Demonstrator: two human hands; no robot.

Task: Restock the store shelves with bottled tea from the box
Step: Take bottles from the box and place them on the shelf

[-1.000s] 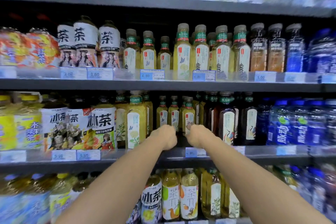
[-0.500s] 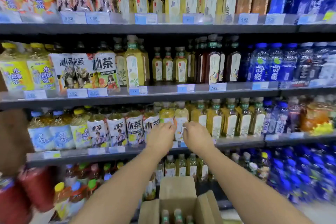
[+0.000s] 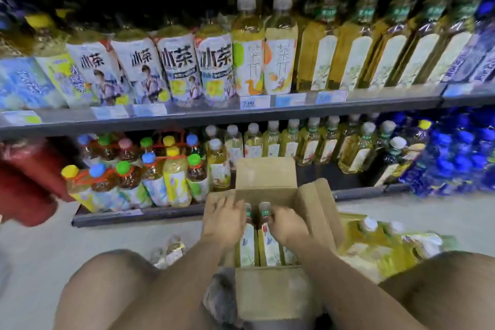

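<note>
An open cardboard box (image 3: 267,177) stands on the floor in front of the lowest shelf, flaps up. Inside it stand yellow tea bottles with white labels and green neck bands. My left hand (image 3: 223,218) is down in the box, fingers curled around the neck of one tea bottle (image 3: 247,242). My right hand (image 3: 288,225) grips the neck of the neighbouring tea bottle (image 3: 269,245). Both bottles still stand inside the box. The shelf above (image 3: 214,112) holds rows of large tea bottles.
The bottom shelf (image 3: 139,213) carries bundled multi-colour-capped bottles and small yellow tea bottles. A shrink-wrapped pack of yellow bottles (image 3: 383,246) lies on the floor right of the box. A crumpled wrapper (image 3: 171,249) lies left. Red packs (image 3: 29,182) jut out far left. Blue bottles (image 3: 460,158) fill the right.
My view has dropped from the upper shelves to the floor. Both hands came down from the shelf front into the box and closed on two bottle necks.
</note>
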